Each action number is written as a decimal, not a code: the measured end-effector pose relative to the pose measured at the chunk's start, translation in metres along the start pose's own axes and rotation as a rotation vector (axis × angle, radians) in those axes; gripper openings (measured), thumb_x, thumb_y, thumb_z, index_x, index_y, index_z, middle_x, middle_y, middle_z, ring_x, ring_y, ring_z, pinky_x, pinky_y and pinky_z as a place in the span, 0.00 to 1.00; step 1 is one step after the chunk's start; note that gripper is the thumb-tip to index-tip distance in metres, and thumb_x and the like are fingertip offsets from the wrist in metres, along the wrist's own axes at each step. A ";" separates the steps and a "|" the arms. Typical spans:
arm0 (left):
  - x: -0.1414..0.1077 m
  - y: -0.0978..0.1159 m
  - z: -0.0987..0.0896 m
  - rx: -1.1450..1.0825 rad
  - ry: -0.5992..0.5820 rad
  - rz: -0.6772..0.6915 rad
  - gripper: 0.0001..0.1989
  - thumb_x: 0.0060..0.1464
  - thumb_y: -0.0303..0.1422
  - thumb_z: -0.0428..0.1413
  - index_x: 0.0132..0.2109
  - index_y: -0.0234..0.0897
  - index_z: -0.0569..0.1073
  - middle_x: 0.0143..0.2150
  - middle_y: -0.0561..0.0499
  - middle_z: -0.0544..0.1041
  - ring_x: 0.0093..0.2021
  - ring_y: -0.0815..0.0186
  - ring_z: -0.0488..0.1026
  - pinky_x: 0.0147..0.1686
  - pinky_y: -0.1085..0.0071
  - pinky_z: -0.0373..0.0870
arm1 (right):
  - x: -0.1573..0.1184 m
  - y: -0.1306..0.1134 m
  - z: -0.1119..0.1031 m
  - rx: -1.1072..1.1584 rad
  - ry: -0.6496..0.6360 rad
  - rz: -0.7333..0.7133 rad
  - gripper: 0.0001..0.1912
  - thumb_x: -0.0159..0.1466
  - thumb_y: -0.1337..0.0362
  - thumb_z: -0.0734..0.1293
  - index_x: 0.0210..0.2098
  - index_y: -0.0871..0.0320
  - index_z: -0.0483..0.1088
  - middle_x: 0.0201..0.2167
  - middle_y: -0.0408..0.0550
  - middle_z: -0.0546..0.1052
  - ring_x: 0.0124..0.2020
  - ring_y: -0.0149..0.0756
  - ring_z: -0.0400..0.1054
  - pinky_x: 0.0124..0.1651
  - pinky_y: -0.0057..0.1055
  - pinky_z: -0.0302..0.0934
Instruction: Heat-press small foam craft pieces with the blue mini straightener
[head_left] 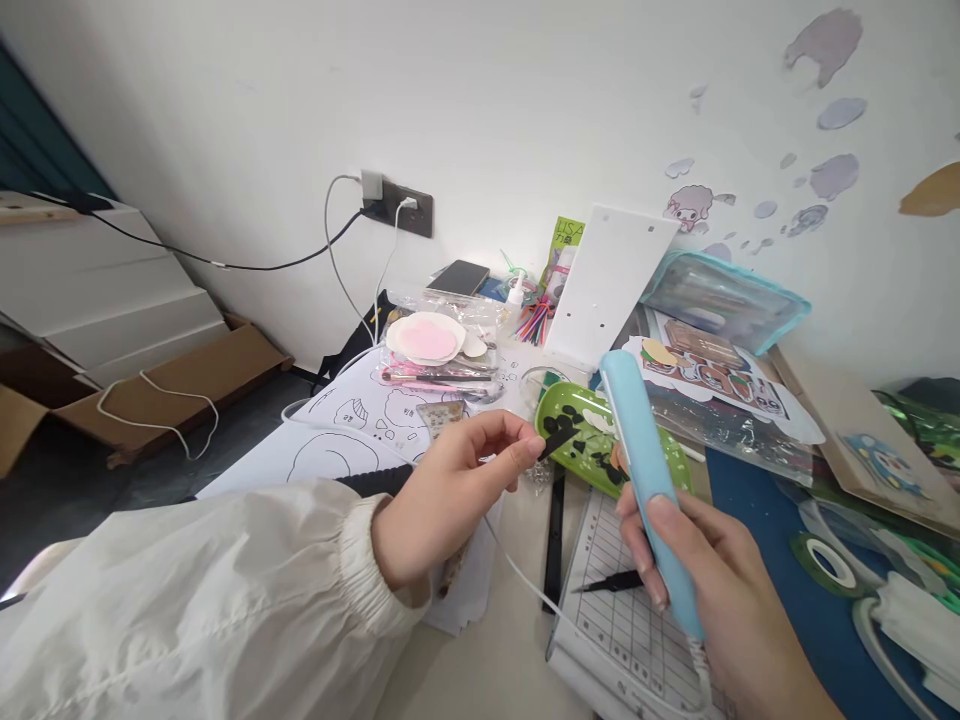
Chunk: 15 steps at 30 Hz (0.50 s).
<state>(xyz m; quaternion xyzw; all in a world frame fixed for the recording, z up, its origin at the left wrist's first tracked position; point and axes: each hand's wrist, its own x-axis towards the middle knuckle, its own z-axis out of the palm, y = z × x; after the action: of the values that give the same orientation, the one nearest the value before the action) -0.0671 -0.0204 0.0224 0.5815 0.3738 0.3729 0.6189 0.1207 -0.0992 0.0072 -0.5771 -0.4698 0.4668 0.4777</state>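
Observation:
My right hand is wrapped round a light blue mini hair straightener, held tilted with its tip up and its white cord running from the bottom end. Between thumb and forefinger, my left hand pinches a small black strip, its material unclear. The strip's free end points at the straightener, a little apart from it. Below both hands lies a green tray with black and white cut pieces in it. Black tweezers rest on a white gridded board.
Printed sheets and bagged pink and white shapes lie to the left. A white panel leans at the back. At right are a clear blue-edged pouch, green tape and a blue mat. The straightener's cord crosses the table.

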 end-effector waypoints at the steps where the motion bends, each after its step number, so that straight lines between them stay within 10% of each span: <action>1: 0.000 0.000 0.000 -0.004 0.000 -0.003 0.11 0.53 0.40 0.55 0.30 0.36 0.68 0.20 0.59 0.60 0.19 0.76 0.53 0.17 0.77 0.48 | 0.000 0.000 0.000 -0.014 -0.018 0.001 0.17 0.61 0.49 0.62 0.31 0.58 0.69 0.19 0.40 0.63 0.17 0.26 0.55 0.20 0.26 0.50; 15: -0.002 -0.001 0.000 0.024 -0.016 0.028 0.12 0.54 0.41 0.54 0.32 0.36 0.68 0.19 0.59 0.59 0.19 0.76 0.53 0.16 0.78 0.50 | -0.002 0.000 0.006 -0.076 -0.132 0.079 0.19 0.61 0.47 0.62 0.28 0.57 0.66 0.19 0.39 0.62 0.17 0.25 0.54 0.21 0.27 0.48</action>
<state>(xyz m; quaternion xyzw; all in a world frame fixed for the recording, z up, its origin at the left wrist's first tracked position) -0.0674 -0.0220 0.0219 0.5970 0.3650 0.3723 0.6097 0.1142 -0.1000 0.0066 -0.5807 -0.4946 0.5043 0.4047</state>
